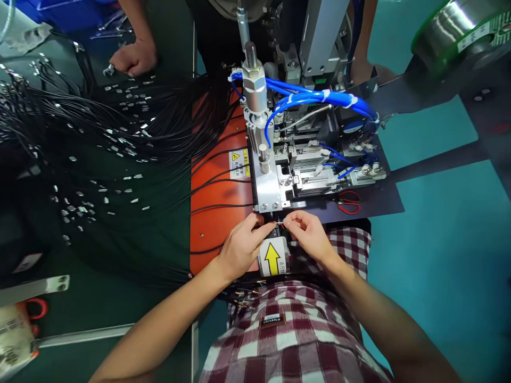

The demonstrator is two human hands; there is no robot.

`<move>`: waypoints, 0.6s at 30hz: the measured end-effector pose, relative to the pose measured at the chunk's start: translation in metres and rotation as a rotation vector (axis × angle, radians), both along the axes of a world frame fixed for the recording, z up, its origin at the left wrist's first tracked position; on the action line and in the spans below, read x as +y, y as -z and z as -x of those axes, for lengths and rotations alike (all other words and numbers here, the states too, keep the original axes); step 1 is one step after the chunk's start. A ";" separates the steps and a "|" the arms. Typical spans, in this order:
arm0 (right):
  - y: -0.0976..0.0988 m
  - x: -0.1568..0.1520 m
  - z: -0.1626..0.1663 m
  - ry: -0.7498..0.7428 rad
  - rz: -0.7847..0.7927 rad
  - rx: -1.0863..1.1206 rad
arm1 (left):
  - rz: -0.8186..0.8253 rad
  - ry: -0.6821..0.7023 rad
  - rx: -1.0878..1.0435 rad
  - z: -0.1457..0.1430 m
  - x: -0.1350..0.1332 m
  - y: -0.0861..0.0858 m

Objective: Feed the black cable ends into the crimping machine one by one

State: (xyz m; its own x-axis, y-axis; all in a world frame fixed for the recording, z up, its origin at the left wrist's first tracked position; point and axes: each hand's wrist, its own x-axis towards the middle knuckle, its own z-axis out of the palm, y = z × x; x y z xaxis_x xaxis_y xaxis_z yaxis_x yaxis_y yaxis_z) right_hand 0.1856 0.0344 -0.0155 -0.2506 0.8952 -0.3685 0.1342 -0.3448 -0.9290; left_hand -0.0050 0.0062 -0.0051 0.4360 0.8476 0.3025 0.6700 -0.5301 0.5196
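Observation:
My left hand [244, 242] is at the front edge of a metal machine [265, 186], thumb and fingers closed on the end of a cable. Just right of it, my right hand [308, 232] pinches the thin coloured wires [280, 223] that fan out from that cable end. The two hands nearly meet below the machine's silver block. Under them sits a white label with a yellow arrow [272, 259]. Black cables [223, 206] run left from the machine across an orange plate [211, 229]. Loose cable ends with bared wires [249, 292] lie near my lap.
Many black cables with metal connectors [120, 143] cover the green table at left. Blue air hoses [319, 97] arch over the machine. Red-handled scissors [348, 202] lie right of it. A co-worker's fist [136, 57] rests at the upper left. A solder spool [459, 37] stands upper right.

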 end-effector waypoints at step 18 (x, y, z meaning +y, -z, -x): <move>-0.001 -0.001 0.003 0.029 0.018 -0.027 | -0.038 -0.030 0.025 -0.002 0.002 -0.001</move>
State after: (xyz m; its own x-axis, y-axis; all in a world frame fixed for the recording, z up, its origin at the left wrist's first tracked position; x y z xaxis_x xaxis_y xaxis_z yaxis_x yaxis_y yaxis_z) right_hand 0.1826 0.0336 -0.0142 -0.2146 0.8952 -0.3906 0.1488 -0.3653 -0.9189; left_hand -0.0026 0.0086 -0.0036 0.4180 0.8485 0.3245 0.6985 -0.5286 0.4824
